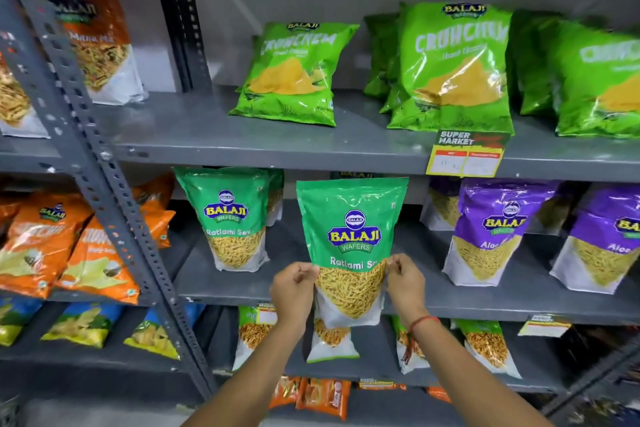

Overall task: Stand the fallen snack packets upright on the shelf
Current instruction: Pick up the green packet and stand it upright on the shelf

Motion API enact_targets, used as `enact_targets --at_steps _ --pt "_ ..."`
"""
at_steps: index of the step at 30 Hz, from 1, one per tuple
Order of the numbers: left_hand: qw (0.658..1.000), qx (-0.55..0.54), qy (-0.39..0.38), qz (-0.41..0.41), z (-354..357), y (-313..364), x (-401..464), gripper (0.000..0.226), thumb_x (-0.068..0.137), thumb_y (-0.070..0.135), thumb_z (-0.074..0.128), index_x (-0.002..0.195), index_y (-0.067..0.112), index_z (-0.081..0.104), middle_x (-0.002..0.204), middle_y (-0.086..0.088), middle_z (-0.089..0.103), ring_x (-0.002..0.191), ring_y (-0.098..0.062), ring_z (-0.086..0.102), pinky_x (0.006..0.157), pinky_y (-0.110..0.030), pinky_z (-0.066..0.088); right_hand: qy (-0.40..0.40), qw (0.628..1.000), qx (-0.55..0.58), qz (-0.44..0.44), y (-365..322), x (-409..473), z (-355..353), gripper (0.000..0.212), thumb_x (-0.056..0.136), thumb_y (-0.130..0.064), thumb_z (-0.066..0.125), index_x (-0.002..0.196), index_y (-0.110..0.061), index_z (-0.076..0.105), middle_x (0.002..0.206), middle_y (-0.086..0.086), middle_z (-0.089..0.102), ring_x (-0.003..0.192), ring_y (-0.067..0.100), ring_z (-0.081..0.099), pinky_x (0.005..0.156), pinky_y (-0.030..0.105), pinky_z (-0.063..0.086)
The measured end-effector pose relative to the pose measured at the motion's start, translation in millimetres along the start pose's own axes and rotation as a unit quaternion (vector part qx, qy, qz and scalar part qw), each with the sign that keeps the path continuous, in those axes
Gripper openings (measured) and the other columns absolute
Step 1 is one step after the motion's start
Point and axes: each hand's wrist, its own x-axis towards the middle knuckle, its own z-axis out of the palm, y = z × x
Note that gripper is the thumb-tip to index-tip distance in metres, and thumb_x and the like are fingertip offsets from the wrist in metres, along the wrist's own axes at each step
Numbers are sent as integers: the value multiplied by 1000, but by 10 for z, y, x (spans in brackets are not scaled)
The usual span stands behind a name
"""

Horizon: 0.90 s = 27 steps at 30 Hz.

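The green Ratlami Sev packet [351,246] was in the centre of the frame, upright and held in front of the middle shelf [485,309], with its lower edge hanging below the front lip of that shelf. The left hand [294,291] pinched its left edge and the right hand [405,284] pinched its right edge, both closed on the packet at about the height of the clear window. A red thread [424,321] was around the right wrist. To the left of it, a second green Ratlami Sev packet [232,218] stood upright on the same shelf, and to the right stood purple packets [491,232], also upright. On the upper shelf [277,146], in the top half of the frame, the light green Crunchem packets [453,70] leaned backward, and a yellow price tag [465,160] hung from the shelf edge. At the left of the frame, behind a slanted grey metal post [114,205], were orange packets [52,246]. The lower shelf carried more packets, partly hidden by the arms.
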Motion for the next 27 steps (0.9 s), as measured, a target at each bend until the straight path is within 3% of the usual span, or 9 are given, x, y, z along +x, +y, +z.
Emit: enact_targets --at_steps 3,7,10,12,14,17,20,22,27 --pt "999 36 8 21 162 21 277 15 79 26 72 66 31 69 75 2 74 81 -19 69 76 -36 55 7 1000 -24 -7 29 318 97 15 90 -11 45 77 -16 51 85 20 67 83 37 62 71 38 45" --pt "998 39 0 39 330 -54 609 9 79 26 72 80 18 76 84 -2 77 82 -17 70 80 -44 57 -1 1000 -20 5 151 643 221 16 85 -15 43 74 -22 51 79 13 65 78 39 63 71 46 55" --pt "998 43 5 47 414 -141 733 5 78 21 73 79 17 76 81 -1 76 78 -14 70 79 -44 58 -35 999 -5 13 365 804 296 18 85 -17 42 72 -28 50 80 11 66 76 34 65 66 54 57" --pt "998 38 17 48 441 -188 770 8 77 13 74 74 20 75 76 1 74 70 -2 67 80 -39 57 -49 999 8 10 352 806 283 23 90 -16 42 72 -28 50 82 11 66 74 28 63 62 50 58" --pt "998 35 14 54 445 -229 793 9 77 13 73 75 22 73 74 7 72 67 7 64 78 -34 56 -72 996 45 6 278 786 217 21 94 -17 44 77 -23 54 85 11 64 74 20 60 56 37 56" --pt "997 10 -72 29 414 -340 798 15 77 16 74 91 17 71 78 19 74 76 7 66 75 -21 53 -169 977 129 11 337 844 81 10 90 -14 56 99 -10 58 94 2 65 91 18 60 74 25 51" --pt "981 50 -188 -16 402 -496 776 45 70 22 81 109 22 59 101 13 71 94 0 65 76 -15 51 -334 934 118 43 489 883 4 60 78 -10 72 128 -23 43 125 -7 58 116 9 55 97 26 45" --pt "977 75 -198 -20 435 -575 744 43 71 14 79 105 23 54 101 6 69 95 -8 65 73 -13 52 -401 912 66 52 588 861 74 80 69 -16 79 133 -33 34 134 -13 52 121 2 51 105 29 41" --pt "981 88 -173 -12 505 -613 782 42 73 9 75 103 29 54 105 2 69 99 -10 64 78 -16 52 -367 929 23 42 700 854 320 78 76 -17 73 135 -33 25 126 -14 51 124 9 48 106 27 36"
